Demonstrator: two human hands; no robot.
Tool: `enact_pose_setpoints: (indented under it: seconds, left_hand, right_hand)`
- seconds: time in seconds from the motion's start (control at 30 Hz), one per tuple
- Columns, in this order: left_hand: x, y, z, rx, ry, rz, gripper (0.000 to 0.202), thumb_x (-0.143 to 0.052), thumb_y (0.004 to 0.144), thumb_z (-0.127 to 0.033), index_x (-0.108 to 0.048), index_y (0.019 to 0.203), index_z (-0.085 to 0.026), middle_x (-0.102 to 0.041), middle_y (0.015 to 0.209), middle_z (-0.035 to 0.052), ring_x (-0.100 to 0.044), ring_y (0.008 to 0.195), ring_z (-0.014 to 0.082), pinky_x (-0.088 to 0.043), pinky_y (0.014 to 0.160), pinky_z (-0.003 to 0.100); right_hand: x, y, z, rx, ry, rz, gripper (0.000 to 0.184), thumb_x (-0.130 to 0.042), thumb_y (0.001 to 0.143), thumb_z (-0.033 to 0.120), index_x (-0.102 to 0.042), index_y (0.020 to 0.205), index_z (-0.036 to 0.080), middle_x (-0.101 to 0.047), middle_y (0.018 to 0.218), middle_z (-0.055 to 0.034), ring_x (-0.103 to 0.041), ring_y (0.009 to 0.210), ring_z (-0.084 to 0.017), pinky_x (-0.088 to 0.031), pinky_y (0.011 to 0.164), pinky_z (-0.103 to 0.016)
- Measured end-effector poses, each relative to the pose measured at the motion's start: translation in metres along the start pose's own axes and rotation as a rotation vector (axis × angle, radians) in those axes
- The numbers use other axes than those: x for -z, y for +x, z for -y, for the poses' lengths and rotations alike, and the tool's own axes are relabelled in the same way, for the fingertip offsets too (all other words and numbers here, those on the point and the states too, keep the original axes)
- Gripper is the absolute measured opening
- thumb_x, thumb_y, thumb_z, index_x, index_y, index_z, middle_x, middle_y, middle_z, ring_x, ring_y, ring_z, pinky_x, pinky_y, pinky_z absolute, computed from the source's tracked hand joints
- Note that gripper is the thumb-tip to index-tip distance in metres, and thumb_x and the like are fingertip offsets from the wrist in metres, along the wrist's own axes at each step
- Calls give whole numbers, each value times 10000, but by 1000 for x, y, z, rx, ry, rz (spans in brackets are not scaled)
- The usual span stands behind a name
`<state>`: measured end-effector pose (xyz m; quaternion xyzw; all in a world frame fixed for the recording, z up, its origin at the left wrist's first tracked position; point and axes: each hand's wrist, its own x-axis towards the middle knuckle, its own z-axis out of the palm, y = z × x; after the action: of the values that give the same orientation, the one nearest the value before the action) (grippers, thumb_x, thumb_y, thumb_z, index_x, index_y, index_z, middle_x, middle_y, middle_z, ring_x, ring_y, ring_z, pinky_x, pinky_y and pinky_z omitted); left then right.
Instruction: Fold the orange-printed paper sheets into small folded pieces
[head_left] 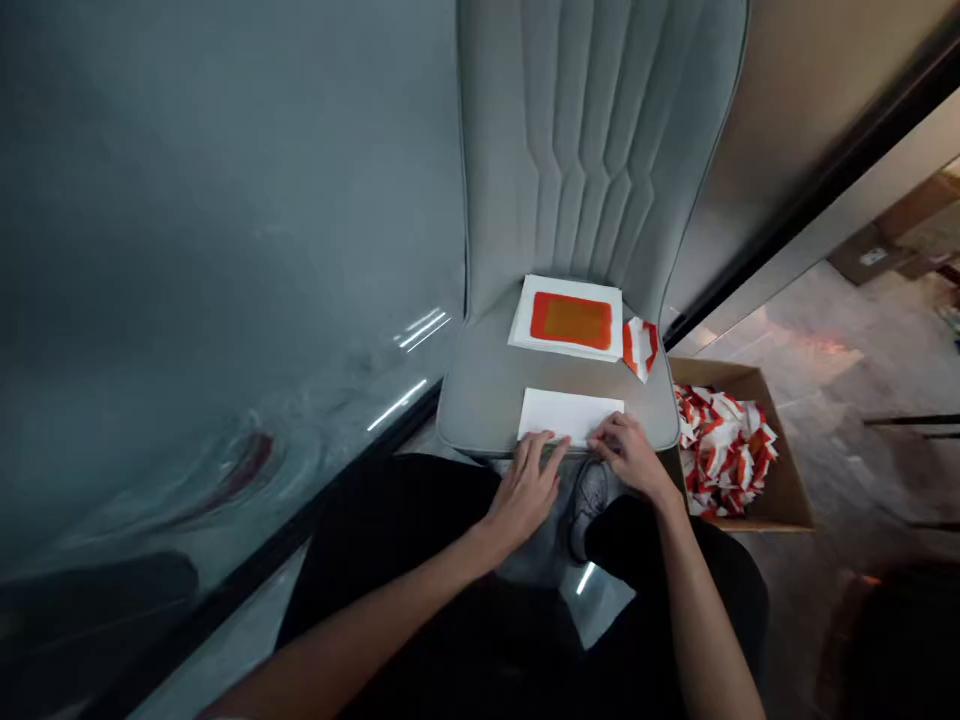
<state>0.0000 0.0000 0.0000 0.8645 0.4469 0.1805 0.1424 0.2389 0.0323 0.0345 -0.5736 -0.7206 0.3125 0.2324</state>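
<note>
Because the sheet [571,410] looks light and easily creased, we take its near edge: left hand [527,483] fingers apart, right hand [630,452] pinching.

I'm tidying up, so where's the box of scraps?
In the head view, the box is right of centre, beside the chair, near the right hand.
</note>
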Motion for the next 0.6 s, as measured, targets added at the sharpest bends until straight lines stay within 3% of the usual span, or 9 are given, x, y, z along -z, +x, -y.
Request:
enact_pose_setpoints:
  seconds: [0.6]
  left_hand:
    - [-3,-2,-4,-21,186,10,689,-518,925,-73,-372,1594,-139,-425,1490,201,-420,1410,367,-432,1183,547]
  right_hand:
    - [-14,6,-8,-58,-183,-102,105,-716,926,268,-694,860,190,-625,930,-64,-573,945,-232,-438,924,-364]
